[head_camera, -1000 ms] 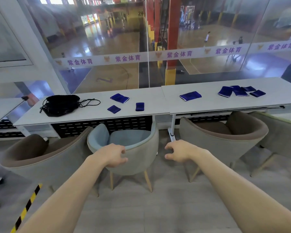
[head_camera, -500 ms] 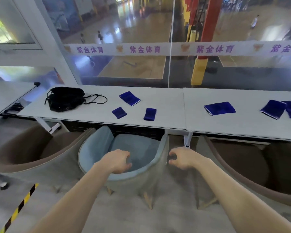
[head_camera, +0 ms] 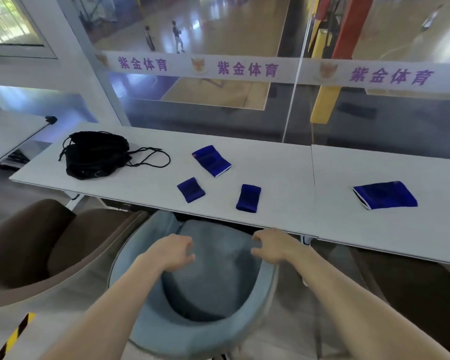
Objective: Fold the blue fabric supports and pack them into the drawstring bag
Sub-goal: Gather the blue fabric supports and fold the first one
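A long white tabletop (head_camera: 270,162) runs along a big glass wall (head_camera: 218,105) with purple writing. The black drawstring bag (head_camera: 95,154) sits at ten o'clock. Four blue fabric supports (head_camera: 211,160) lie apart (one far off at three o'clock). The left hand (head_camera: 176,252) and right hand (head_camera: 273,246) hang loosely curled, holding nothing, over a blue-grey chair (head_camera: 208,331).

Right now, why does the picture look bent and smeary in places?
Head view: the wide-angle lens bows the white table edge and stretches both forearms; the blue chair rim looks motion-smeared at lower right; the glass wall carries hazy reflections, softening the court beyond; the blue supports and black bag stay reasonably sharp.
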`<action>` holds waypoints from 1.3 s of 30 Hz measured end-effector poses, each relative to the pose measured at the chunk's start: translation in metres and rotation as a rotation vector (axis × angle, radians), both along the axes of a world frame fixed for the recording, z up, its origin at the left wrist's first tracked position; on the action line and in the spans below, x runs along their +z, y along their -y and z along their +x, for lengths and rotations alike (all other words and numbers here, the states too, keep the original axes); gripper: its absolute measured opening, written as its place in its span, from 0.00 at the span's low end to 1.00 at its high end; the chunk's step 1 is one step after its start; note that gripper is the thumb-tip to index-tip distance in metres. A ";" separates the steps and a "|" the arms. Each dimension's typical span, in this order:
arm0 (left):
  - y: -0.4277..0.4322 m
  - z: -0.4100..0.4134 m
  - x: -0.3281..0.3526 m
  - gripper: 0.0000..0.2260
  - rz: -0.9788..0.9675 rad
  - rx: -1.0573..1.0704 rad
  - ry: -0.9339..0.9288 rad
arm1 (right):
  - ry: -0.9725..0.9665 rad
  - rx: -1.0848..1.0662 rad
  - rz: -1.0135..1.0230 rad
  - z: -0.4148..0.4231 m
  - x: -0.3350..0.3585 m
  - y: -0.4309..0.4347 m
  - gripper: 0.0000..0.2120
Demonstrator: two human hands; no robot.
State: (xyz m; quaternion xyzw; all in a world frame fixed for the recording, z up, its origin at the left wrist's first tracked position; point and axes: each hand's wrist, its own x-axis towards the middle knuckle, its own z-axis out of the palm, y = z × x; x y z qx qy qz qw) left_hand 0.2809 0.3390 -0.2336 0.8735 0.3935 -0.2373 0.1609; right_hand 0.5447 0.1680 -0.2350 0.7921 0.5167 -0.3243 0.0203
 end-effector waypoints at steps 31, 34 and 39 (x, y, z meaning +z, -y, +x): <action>-0.126 0.153 -0.156 0.25 0.033 0.588 0.409 | 0.098 0.074 0.086 0.088 -0.141 -0.121 0.30; -0.132 0.168 -0.160 0.34 -0.012 0.705 0.309 | 0.075 0.077 0.099 0.095 -0.131 -0.117 0.27; -0.131 0.180 -0.158 0.15 -0.191 0.806 0.311 | 0.077 0.039 0.072 0.113 -0.120 -0.100 0.21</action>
